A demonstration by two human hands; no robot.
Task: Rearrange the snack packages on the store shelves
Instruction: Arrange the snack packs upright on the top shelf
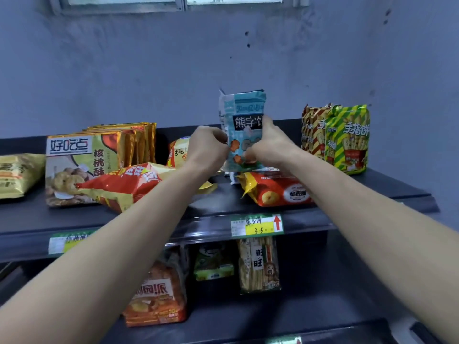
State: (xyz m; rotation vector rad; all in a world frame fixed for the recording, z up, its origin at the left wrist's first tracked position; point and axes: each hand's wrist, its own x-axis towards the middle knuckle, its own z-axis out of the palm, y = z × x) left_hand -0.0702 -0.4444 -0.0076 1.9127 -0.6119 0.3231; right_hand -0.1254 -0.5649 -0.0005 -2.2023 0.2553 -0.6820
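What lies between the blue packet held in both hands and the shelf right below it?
A red packet lies flat on the top shelf, directly under the lower edge of the blue packet. Nothing else visibly blocks the way down.

Glossy plastic-film blue packet [244, 125]; matt dark shelf [387, 187]; rough painted wall [149, 70].
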